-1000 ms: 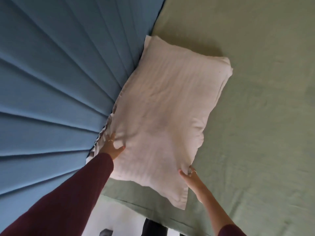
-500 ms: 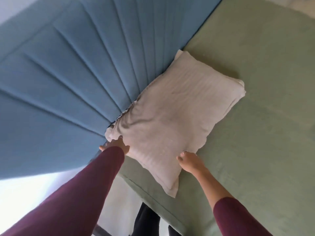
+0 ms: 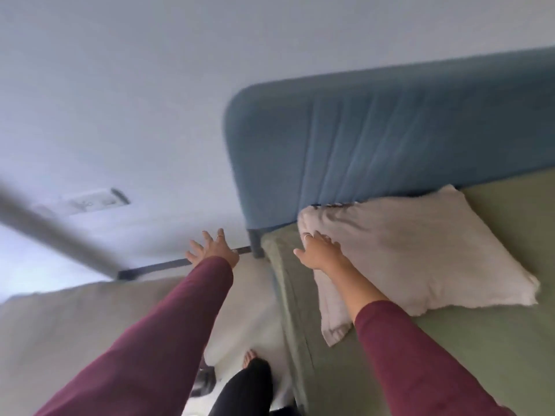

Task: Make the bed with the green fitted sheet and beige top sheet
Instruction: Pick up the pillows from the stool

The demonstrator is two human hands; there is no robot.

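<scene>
- Head view: the right hand (image 3: 319, 250) has straight, spread fingers (image 3: 309, 239) lying flat on the near-left end of the pillow (image 3: 420, 247); nothing is gripped, and a thin ring shows on one finger.
- Left hand (image 3: 211, 250) is out in the air beside the bed, fingers fanned wide and holding nothing, also with a ring; it touches neither bedding nor headboard.
- Both arms wear maroon sleeves (image 3: 168, 334); the right sleeve is pushed back so the forearm is bare where it crosses the pillow's near corner.
- Pillow, off-white and rumpled, lies flat on the green fitted sheet (image 3: 480, 355) at the head of the bed; its long side runs along the headboard (image 3: 390, 145), with its far edge touching the blue padding and a loose flap of the case pointing toward the person.
- Green fitted sheet covers the mattress top and wraps down over the near side edge and corner (image 3: 282, 265).
- Beige top sheet (image 3: 75, 319) lies off the bed on the left, below the left arm, spread over something I cannot make out.
- Blue headboard has upright padded channels and a rounded left corner, standing against a pale wall (image 3: 120, 85).
- Bare foot (image 3: 250, 357) and a dark trouser leg show by the bed's side; the picture is blurred.
</scene>
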